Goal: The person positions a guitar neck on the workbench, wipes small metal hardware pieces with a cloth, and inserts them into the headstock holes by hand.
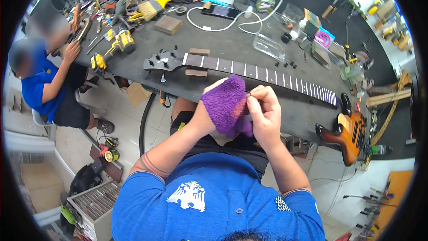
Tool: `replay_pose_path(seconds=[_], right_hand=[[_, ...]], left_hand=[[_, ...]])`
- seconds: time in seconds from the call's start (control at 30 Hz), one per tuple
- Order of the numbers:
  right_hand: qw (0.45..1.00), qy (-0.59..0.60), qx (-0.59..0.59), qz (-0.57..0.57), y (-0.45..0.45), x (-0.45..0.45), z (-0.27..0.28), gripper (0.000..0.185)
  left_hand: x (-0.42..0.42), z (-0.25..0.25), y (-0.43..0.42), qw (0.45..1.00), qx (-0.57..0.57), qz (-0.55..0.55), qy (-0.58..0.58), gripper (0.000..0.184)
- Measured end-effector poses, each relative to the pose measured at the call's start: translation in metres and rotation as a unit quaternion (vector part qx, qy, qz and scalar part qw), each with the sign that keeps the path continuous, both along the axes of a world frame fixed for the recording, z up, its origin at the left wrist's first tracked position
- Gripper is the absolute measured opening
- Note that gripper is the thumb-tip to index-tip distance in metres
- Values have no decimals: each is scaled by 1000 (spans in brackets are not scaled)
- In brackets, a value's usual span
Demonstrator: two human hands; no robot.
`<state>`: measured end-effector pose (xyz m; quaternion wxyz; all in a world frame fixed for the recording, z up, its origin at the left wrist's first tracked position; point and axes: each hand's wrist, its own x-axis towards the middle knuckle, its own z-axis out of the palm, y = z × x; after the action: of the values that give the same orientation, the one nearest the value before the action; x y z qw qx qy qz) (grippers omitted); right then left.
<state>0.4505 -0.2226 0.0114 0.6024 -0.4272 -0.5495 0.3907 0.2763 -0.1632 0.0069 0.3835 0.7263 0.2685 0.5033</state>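
A fuzzy purple cloth (225, 105) is draped over my left hand (206, 114), which is closed on it; most of its fingers are hidden underneath. My right hand (266, 114) pinches thumb against forefinger at the cloth's right edge. A small dark bit shows at that pinch, too small to name. Just beyond both hands lies an electric guitar, its long fretted neck (263, 75) stretched across the bench. Its dark headstock (162, 61) points left, near wooden blocks (196, 72) under the neck. The sunburst body (347, 136) is at the right bench edge.
On the dark workbench (147, 35) are a yellow cordless drill (113, 49), a wide paintbrush (154, 6), a wood block (168, 24), a clear plastic tray (269, 47) and a white cable (209, 28). Another person in a blue shirt (33, 91) sits at the left.
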Motion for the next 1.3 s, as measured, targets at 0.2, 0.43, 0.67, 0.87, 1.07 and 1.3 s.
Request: replay_pose_path(seconds=[0.2,0.43,0.67,0.87,1.07,1.3], right_hand=[[978,-196,-45,61,-5,29,24,13],[945,-311,8,102,1,39,46,8],[999,38,12,-23,-2,-3,25,6],[990,74,81,-92,-2,-25,-5,5],[990,-100,-39,87,-4,32,10,11],[917,-364,60,153,5,38,56,15]], left_hand=[[-6,0,2,979,-138,-148,-12,21],[-12,10,8,975,-110,-191,30,25],[30,3,-28,976,-126,-18,-174,21],[27,-12,-27,966,-191,-15,-171,32],[-11,-4,14,981,-14,-192,13,33],[-18,3,12,963,-41,-258,65,27]])
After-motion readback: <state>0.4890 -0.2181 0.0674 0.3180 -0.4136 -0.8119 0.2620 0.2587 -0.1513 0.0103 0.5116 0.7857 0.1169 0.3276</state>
